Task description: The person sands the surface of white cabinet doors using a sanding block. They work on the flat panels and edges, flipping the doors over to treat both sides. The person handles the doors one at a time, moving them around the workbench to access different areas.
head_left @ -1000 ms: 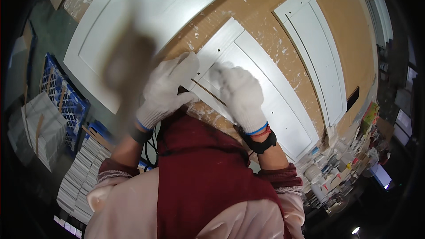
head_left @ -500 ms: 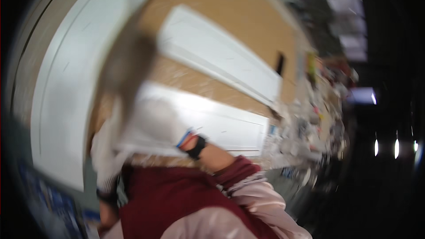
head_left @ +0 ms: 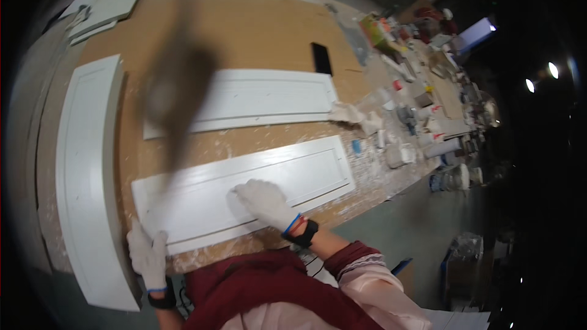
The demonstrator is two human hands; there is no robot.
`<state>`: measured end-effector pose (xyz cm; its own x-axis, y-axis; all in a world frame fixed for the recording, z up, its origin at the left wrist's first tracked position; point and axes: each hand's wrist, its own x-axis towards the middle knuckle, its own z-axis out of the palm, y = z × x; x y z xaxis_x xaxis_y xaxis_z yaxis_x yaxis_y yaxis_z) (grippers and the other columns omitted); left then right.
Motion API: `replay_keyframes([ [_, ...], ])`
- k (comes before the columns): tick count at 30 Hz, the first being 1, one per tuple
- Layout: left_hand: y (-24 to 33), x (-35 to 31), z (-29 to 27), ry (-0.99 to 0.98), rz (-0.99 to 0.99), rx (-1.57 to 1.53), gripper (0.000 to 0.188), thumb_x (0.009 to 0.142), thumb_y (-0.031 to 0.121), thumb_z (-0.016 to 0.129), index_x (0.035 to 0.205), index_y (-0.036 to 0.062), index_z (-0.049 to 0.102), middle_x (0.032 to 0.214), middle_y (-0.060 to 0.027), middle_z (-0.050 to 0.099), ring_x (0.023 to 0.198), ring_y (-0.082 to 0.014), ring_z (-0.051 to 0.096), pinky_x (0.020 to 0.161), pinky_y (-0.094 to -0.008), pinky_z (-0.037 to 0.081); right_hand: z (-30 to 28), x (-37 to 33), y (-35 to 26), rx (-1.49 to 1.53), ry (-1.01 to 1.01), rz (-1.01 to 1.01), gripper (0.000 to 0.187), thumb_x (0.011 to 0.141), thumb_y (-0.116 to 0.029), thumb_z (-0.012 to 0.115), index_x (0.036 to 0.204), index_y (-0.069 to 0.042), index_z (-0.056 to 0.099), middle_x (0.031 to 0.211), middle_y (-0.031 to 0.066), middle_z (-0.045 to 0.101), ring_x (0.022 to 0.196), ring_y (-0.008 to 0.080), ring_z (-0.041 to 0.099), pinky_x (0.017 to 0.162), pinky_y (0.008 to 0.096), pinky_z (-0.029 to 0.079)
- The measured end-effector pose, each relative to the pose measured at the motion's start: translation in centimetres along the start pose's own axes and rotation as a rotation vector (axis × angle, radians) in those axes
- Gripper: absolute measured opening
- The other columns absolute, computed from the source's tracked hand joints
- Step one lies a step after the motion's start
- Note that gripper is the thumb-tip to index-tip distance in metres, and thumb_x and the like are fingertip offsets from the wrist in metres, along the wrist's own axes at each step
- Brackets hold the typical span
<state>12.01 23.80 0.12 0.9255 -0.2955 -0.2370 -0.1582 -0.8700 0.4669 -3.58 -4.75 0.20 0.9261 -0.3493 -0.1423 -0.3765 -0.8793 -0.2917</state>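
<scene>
Both my hands wear whitish work gloves. A white door-like panel point(head_left: 202, 186) with a grooved border lies flat on the brown-topped worktable point(head_left: 263, 21) in front of me. At its near left corner is my left hand point(head_left: 148, 253), thumb and fingers apart, touching or close beside the edge. My right hand point(head_left: 266, 203) rests on the middle of the panel's face with its fingers curled down. Whatever may be under those fingers is hidden. A brown blurred smear covers part of the view and the panel's left end.
Another white panel point(head_left: 263, 95) lies beyond, and a long one point(head_left: 88, 183) stands along the left side. A black block point(head_left: 321, 58) sits behind. Crumpled paper point(head_left: 358, 116), a small blue piece point(head_left: 356, 146) and cluttered bottles and cans point(head_left: 428, 98) occupy the right. Panels are stacked point(head_left: 116, 3) at far left.
The view has swung round and become sharper. My right hand has moved right, from near the left hand to the panel's middle. My left hand stays by the panel's left end.
</scene>
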Motion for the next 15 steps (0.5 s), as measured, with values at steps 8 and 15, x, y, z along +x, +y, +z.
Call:
replay_keyframes([
  [8,1.0,0.0,-0.2,-0.056,-0.058,0.171,0.083,0.075,0.044,0.070,0.145,0.0121,0.040,0.120,-0.0218,0.056,0.104,-0.0406,0.061,0.084,-0.0499,0.051,0.2,2.1,-1.3,-0.153,0.058,-0.165,0.015,0.090,-0.019,0.053,0.099,-0.012,0.063,0.080,0.0099,0.061,0.078,0.0305,0.062,0.067,0.0445,0.051],
  [15,0.6,-0.6,0.3,-0.050,-0.056,0.084,0.084,0.075,0.048,0.069,0.145,0.0118,0.040,0.119,-0.0199,0.056,0.108,-0.0392,0.059,0.087,-0.0496,0.050,0.4,5.0,-3.4,-0.198,0.029,-0.293,0.017,0.088,-0.016,0.053,0.101,-0.009,0.061,0.086,0.0114,0.061,0.083,0.0313,0.062,0.068,0.0444,0.051],
])
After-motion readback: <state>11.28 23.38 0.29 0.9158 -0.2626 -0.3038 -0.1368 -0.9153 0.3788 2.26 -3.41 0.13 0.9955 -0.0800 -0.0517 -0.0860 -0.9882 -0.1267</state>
